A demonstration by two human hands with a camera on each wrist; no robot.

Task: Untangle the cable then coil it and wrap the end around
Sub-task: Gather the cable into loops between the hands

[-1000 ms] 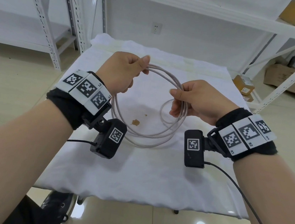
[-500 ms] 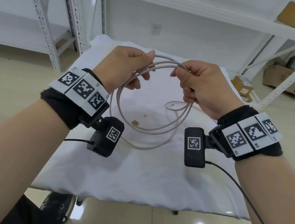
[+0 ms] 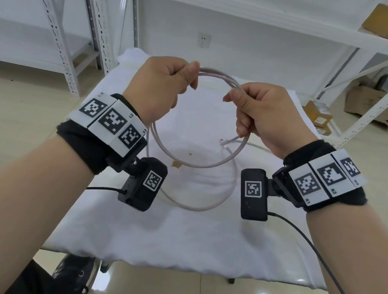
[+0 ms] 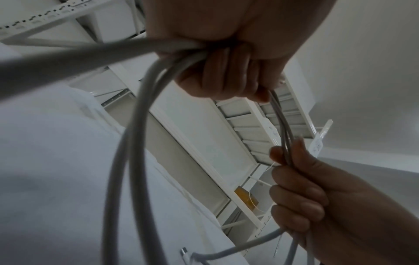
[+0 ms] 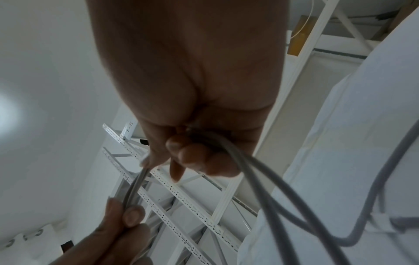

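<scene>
A pale grey cable [image 3: 195,165] hangs in several loops above the white-clothed table [image 3: 176,242]. My left hand [image 3: 161,86] grips the coil at its top left, fingers curled round the strands [image 4: 172,52]. My right hand [image 3: 260,113] grips the coil at the top right, thumb and fingers pinching the strands [image 5: 213,143]. The cable's free end with its small connector [image 3: 221,141] sticks out just below my right hand. One larger loop [image 3: 195,207] sags lower, close to the cloth.
White metal shelving [image 3: 230,2] stands behind and to both sides of the table. Cardboard boxes [image 3: 376,105] lie on the floor at the right. A small brown stain [image 3: 176,164] marks the cloth. A wall socket [image 3: 204,41] is behind.
Both hands rose with the coil. My right hand slid up the coil from its right side to the top, near the left hand. The free end now hangs below the right hand.
</scene>
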